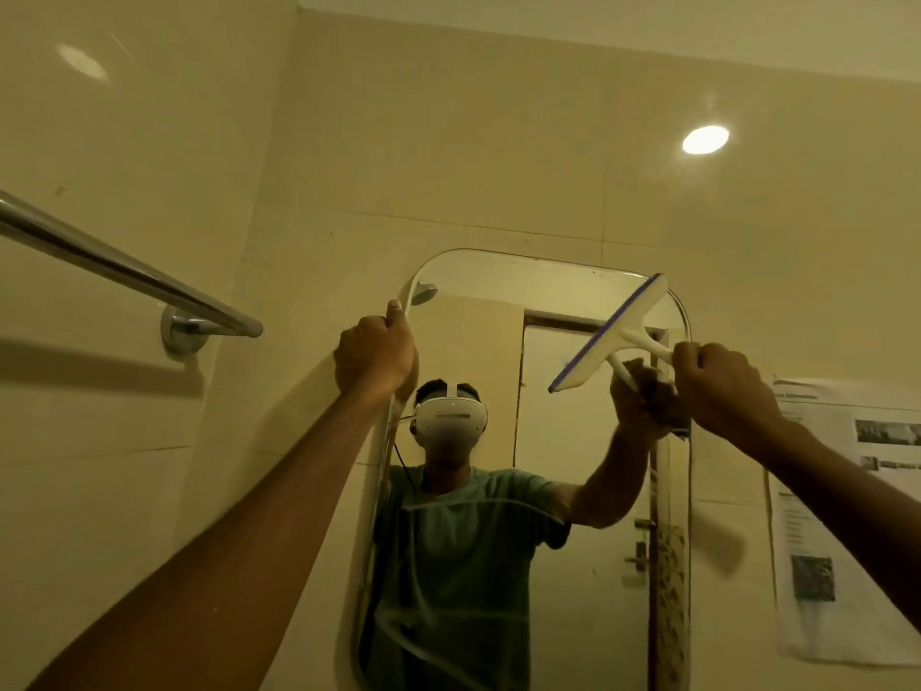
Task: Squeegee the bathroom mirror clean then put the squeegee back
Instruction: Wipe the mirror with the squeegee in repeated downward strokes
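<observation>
A tall mirror (503,301) with rounded corners hangs on the tiled wall ahead. My left hand (375,352) grips its upper left edge. My right hand (725,386) is closed around the handle of a white squeegee (613,336) with a purple rubber blade. The blade lies tilted against the glass near the mirror's upper right corner. Curved wet streaks show on the lower part of the glass. The mirror reflects a person in a green shirt wearing a white headset.
A chrome towel rail (124,269) juts from the wall at the left, close to my left arm. A printed paper sheet (847,521) is stuck on the wall right of the mirror. A light's reflection (705,140) shines on the wall at the upper right.
</observation>
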`<state>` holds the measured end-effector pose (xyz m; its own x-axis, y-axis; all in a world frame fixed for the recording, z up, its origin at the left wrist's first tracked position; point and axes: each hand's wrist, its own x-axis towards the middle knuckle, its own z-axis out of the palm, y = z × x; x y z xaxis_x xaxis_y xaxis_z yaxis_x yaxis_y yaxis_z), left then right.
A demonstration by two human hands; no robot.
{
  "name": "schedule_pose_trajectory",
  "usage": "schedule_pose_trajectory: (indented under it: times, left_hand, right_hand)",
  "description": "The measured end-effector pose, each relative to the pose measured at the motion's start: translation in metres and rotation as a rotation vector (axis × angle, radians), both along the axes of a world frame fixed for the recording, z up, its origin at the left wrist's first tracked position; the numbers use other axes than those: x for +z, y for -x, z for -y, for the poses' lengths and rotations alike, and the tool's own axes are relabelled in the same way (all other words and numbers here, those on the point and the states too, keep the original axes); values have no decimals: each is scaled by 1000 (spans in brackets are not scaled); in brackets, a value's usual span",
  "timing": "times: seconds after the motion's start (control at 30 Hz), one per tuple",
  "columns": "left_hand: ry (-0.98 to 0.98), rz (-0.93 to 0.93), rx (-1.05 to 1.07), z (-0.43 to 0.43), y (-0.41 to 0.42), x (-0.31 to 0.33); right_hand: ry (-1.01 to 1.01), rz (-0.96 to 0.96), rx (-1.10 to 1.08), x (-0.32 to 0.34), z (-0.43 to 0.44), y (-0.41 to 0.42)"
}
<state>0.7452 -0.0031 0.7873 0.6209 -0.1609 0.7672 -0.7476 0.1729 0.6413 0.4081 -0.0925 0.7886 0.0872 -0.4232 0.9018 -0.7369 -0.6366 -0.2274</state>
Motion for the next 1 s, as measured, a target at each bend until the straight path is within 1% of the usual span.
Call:
schedule_pose_trajectory:
  times: [0.07,0.13,0.27,0.37,0.47,0.6,0.67,0.73,0.8,0.9,0.97,1.0]
  left_hand:
    - [-28,19,3,-3,-2,2]
    - [-45,17,-29,-6,-5,3]
    - [-4,-88,-259,-10,-12,3]
    - [39,-139,-409,-13,-18,1]
    - [32,-97,-438,-14,-20,1]
    - [34,-7,-310,-11,-16,1]
    - [37,24,-278,-11,-15,1]
    - [36,45,-250,-11,-13,-1]
    - [48,70,-219,-9,-12,-3]
    - [68,106,-179,-5,-11,-3]
    - [76,109,-181,-3,-13,-4]
    - [79,108,-186,-3,-14,-4]
  right_hand:
    - [-5,-27,-35,5,-11,-2]
    - [-2,-43,-26,23,-27,-8]
    - [112,-47,94,58,-48,-30]
    - [94,-71,175,57,-46,-41]
    - [77,-61,175,33,-35,-39]
    - [-5,92,260,-35,-24,-35]
    - [-67,115,226,-72,-28,-34]
    - [-106,98,184,-81,-38,-33]
    - [-115,100,179,-55,-49,-35]
    - [-15,133,100,13,-59,-42]
    - [-33,152,69,44,-59,-48]
    - [-52,157,69,49,-56,-50]
